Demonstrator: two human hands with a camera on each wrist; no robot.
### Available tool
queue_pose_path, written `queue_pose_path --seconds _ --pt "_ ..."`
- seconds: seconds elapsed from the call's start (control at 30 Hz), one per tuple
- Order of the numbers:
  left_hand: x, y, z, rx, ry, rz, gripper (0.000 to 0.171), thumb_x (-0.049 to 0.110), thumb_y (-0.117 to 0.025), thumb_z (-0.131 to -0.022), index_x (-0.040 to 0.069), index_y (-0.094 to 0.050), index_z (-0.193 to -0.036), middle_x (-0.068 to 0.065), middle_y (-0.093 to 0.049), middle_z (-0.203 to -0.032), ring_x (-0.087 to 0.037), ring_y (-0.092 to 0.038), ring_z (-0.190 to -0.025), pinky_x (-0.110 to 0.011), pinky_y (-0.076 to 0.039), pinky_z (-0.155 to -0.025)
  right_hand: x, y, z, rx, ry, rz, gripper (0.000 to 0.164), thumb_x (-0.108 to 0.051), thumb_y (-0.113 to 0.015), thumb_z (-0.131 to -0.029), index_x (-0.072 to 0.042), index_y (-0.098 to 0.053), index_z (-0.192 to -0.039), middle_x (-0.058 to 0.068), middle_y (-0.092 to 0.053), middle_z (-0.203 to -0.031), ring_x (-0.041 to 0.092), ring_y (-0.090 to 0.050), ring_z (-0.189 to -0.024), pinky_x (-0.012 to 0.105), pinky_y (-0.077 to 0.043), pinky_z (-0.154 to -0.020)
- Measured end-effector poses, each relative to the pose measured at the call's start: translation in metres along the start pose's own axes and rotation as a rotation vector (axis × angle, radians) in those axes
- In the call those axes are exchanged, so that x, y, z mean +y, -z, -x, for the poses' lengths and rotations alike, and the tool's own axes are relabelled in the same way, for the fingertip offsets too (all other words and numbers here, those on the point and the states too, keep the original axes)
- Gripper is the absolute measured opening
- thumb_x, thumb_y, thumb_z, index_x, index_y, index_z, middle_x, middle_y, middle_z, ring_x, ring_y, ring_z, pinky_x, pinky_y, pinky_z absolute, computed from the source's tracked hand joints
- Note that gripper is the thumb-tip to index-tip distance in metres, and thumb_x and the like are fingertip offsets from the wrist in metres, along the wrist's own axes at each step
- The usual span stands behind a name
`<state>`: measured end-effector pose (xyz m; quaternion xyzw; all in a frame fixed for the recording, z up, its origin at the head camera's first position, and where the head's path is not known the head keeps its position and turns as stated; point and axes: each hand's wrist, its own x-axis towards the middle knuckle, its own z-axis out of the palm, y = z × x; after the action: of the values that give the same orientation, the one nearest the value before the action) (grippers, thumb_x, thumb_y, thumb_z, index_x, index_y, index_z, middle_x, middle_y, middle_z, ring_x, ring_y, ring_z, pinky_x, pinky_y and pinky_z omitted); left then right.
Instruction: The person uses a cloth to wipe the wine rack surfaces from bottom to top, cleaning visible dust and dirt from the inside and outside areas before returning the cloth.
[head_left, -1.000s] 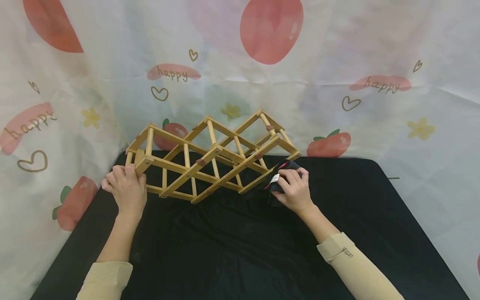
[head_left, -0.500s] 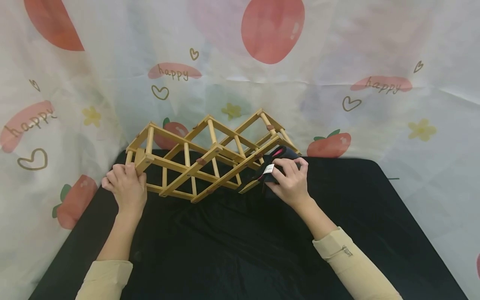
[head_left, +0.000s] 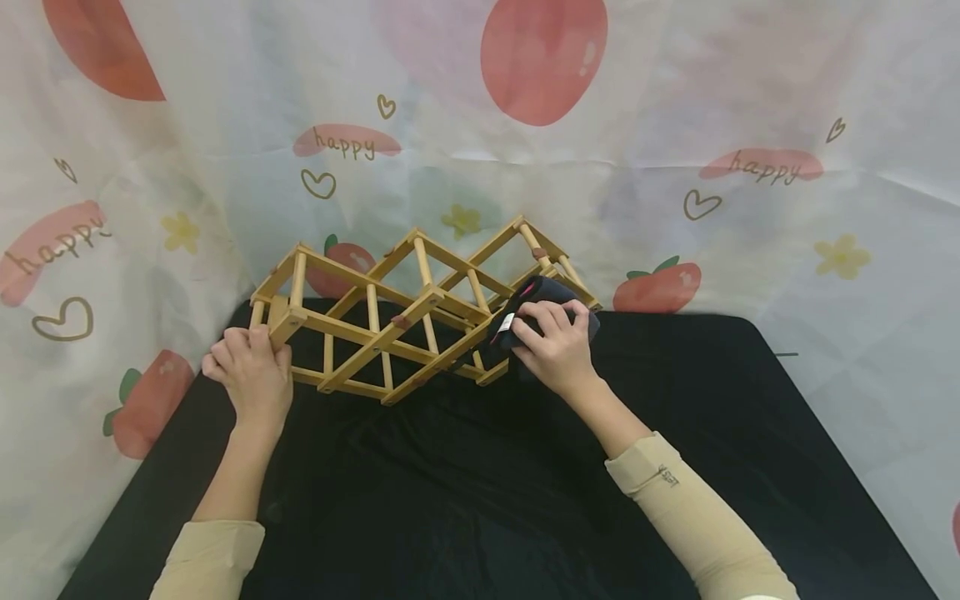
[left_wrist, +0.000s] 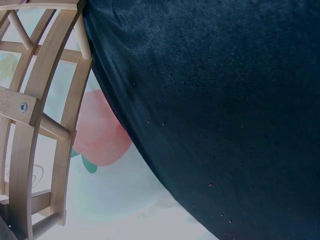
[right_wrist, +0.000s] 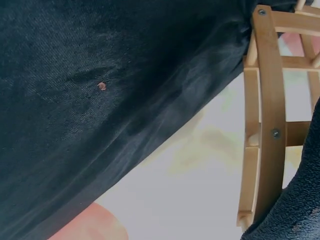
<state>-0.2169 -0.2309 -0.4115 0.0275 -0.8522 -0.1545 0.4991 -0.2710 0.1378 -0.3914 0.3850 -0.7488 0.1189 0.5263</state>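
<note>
A pale wooden folding wine rack [head_left: 375,333], built of crossed slats and dowels, spans the head view's middle, near the black table's far side. At its left end my left hand [head_left: 251,375] grips the lower corner; the fingertips are partly hidden behind the wood. My right hand [head_left: 551,337] holds a rolled dark navy cloth [head_left: 551,292] with a white label and a bit of pink inside. That cloth lies against the rack's right part and covers some slats. In the right wrist view, the fuzzy cloth [right_wrist: 300,200] overlaps the rack [right_wrist: 270,100] at the right edge.
A black cloth covers the table [head_left: 465,500]. Behind it and to the sides hangs a pale curtain [head_left: 637,100] printed with fruit, hearts and lettering. A thin dark strip [head_left: 786,354] sticks out past the table's right edge.
My right hand has carried the navy cloth up and left, from the rack's lower right corner onto its right part. The left hand and the rack have hardly moved.
</note>
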Motion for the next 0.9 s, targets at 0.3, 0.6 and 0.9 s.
queue_pose_path --seconds 0.3,0.6,0.9 --pt "-0.001 0.000 -0.001 0.016 -0.015 0.021 0.010 0.006 -0.047 -0.085 0.000 -0.042 -0.090 -0.023 -0.037 -0.086 -0.042 -0.030 -0.077 -0.053 -0.015 -0.071 0.001 -0.007 0.001 -0.041 0.007 -0.006 0.023 -0.012 -0.067 -0.069 -0.012 -0.061 -0.091 0.010 -0.059 -0.100 0.029 -0.053 -0.090 0.055 -0.030 -0.077" --pt "-0.001 0.000 -0.001 -0.007 -0.018 0.068 0.008 0.004 -0.047 -0.085 -0.001 -0.043 -0.090 -0.023 -0.037 -0.087 -0.042 -0.031 -0.080 -0.053 -0.012 -0.073 0.003 -0.013 0.007 -0.013 0.033 -0.004 0.025 -0.015 -0.066 -0.071 -0.010 -0.061 -0.095 0.010 -0.060 -0.101 0.029 -0.053 -0.091 0.053 -0.031 -0.077" --pt "0.000 0.000 -0.001 0.002 -0.026 0.075 0.008 0.004 -0.048 -0.084 -0.001 -0.042 -0.089 -0.023 -0.037 -0.087 -0.042 -0.031 -0.079 -0.054 -0.012 -0.072 0.002 -0.026 0.010 0.129 0.078 0.003 0.015 -0.013 -0.067 -0.073 -0.008 -0.060 -0.085 0.011 -0.062 -0.090 0.028 -0.056 -0.080 0.049 -0.032 -0.072"
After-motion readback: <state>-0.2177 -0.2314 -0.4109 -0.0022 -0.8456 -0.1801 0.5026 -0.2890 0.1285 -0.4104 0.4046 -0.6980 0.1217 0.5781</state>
